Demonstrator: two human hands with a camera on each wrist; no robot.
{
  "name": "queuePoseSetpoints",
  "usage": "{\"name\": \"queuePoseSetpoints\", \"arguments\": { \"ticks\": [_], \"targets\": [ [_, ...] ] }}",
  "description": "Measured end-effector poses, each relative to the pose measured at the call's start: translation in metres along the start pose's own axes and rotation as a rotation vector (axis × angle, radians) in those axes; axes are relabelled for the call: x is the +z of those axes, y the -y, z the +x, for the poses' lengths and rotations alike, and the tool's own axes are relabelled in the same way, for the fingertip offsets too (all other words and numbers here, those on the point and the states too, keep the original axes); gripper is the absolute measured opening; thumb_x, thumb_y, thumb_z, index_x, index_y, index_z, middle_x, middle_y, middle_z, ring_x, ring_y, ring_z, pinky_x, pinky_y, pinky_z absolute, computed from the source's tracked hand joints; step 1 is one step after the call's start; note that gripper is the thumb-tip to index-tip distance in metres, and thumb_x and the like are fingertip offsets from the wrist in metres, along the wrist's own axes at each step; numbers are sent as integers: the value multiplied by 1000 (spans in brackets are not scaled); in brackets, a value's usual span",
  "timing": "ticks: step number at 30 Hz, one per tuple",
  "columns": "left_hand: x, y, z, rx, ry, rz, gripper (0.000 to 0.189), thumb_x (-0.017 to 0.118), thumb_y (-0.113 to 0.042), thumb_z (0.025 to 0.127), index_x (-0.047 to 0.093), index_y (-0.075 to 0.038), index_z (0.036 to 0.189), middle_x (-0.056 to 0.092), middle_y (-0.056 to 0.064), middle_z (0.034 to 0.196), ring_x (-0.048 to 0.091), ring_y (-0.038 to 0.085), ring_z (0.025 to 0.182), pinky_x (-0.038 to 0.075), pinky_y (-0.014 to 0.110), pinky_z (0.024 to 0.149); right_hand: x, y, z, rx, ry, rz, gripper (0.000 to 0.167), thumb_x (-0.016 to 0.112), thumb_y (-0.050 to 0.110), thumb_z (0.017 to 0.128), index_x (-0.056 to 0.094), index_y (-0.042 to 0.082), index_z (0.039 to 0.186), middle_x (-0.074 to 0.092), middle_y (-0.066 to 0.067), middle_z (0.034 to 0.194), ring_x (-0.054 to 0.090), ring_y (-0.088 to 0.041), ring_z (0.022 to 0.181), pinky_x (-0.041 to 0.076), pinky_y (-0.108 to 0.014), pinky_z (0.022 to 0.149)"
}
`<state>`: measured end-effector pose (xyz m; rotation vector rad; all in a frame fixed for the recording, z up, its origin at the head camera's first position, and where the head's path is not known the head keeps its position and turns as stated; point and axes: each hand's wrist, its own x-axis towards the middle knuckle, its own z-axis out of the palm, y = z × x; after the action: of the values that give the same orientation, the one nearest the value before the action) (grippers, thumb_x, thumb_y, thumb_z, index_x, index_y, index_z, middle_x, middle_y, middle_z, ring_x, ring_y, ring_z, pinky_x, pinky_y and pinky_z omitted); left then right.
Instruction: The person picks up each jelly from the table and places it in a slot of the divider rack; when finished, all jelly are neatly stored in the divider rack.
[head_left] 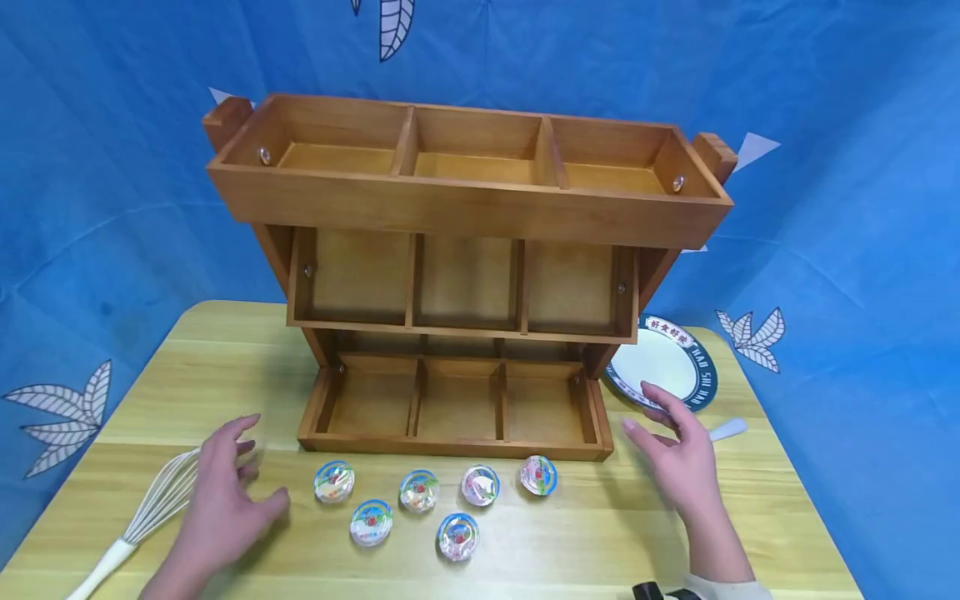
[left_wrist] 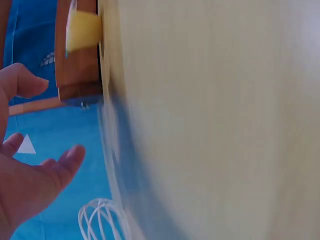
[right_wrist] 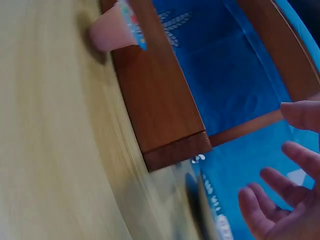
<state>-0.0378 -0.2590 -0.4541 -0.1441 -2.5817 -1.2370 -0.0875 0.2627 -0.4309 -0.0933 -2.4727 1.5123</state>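
While your left hand point(head_left: 227, 500) and right hand point(head_left: 681, 457) hover with fingers point(head_left: 677, 407) spread and holding nothing, six sealed cups point(head_left: 418, 492) stand on the worktop point(head_left: 570, 550), just in front of the wooden rack point(head_left: 465, 210). They look light, smooth and easily dented; pinch each gently around its sides, below the lid point(right_wrist: 133, 24).

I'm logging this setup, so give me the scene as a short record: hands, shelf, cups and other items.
Left hand: fingers spread, holding nothing, beside the whisk; hand
Right hand: holding nothing, near the plate; hand
Shelf: wooden rack, three tiers, three compartments each
Cups: six small lidded cups on the table, in front of the rack
Other: white handle, partly hidden behind the right hand
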Motion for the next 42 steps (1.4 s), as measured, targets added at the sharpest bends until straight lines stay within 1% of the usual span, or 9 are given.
{"name": "queuePoseSetpoints", "arguments": {
  "ticks": [1, 2, 5, 8, 17, 24, 31, 37, 42],
  "targets": [
    [2, -1, -2, -28, 16, -39, 103, 85, 14, 60, 33, 0, 149, 31, 30, 139, 46, 37, 110, 44, 10, 86, 1, -1, 2, 23, 28, 54, 52, 73, 15, 94, 54, 9, 142, 53, -8, 140, 54, -24, 115, 51, -17, 82],
    [3, -2, -3, -59, 35, -83, 98, 85, 13, 63, 35, 0, 147, 32, 28, 137, 48, 33, 110, 44, 8, 86, 3, -2, 4, 48, 56, 116, 50, 71, 14, 95, 54, 6, 141, 53, -8, 139, 55, -22, 113, 52, -19, 82],
    [7, -5, -5, -135, 79, -181, 82, 85, 7, 71, 42, 3, 140, 42, 24, 133, 55, 23, 106, 51, 17, 85, 8, -5, 9, 112, 113, 275, 49, 69, 10, 95, 52, -2, 139, 54, -7, 136, 58, -19, 108, 55, -26, 82],
    [10, -6, -5, -177, 105, -245, 70, 85, 2, 75, 47, 3, 134, 52, 22, 128, 60, 20, 104, 53, 23, 85, 14, -8, 13, 170, 142, 361, 48, 68, 8, 96, 51, -4, 139, 55, -6, 134, 59, -15, 102, 55, -30, 80],
    [27, -7, -2, -251, 159, -360, 58, 86, -2, 76, 57, 2, 126, 59, 22, 121, 61, 27, 105, 55, 29, 85, 24, -18, 23, 256, 194, 338, 43, 65, 8, 97, 54, -4, 137, 50, -12, 137, 59, -14, 94, 50, -25, 72],
    [39, -6, -2, -196, 162, -374, 53, 86, 3, 72, 64, 1, 121, 62, 18, 116, 63, 23, 100, 57, 30, 80, 31, -33, 26, 322, 220, 319, 43, 66, 6, 95, 58, 0, 136, 51, -7, 134, 56, -16, 96, 48, -24, 71],
    [44, -7, -5, -159, 139, -347, 50, 85, 9, 70, 68, 0, 115, 63, 15, 106, 66, 20, 89, 58, 27, 73, 34, -35, 26, 323, 218, 296, 44, 66, 3, 93, 58, -1, 136, 49, -9, 139, 49, -23, 111, 49, -25, 79],
    [47, -4, -5, -87, 147, -267, 50, 87, 7, 68, 69, -4, 113, 63, 10, 105, 65, 20, 92, 57, 27, 77, 32, -36, 27, 312, 219, 276, 43, 67, 3, 94, 59, -1, 136, 48, -9, 140, 47, -26, 114, 49, -25, 83],
    [46, -3, -4, -69, 155, -234, 51, 89, 5, 67, 70, -5, 113, 64, 7, 106, 65, 20, 94, 56, 26, 80, 32, -36, 26, 300, 222, 273, 43, 67, 2, 94, 59, -1, 136, 49, -10, 140, 48, -26, 113, 49, -26, 84]
  ]
}}
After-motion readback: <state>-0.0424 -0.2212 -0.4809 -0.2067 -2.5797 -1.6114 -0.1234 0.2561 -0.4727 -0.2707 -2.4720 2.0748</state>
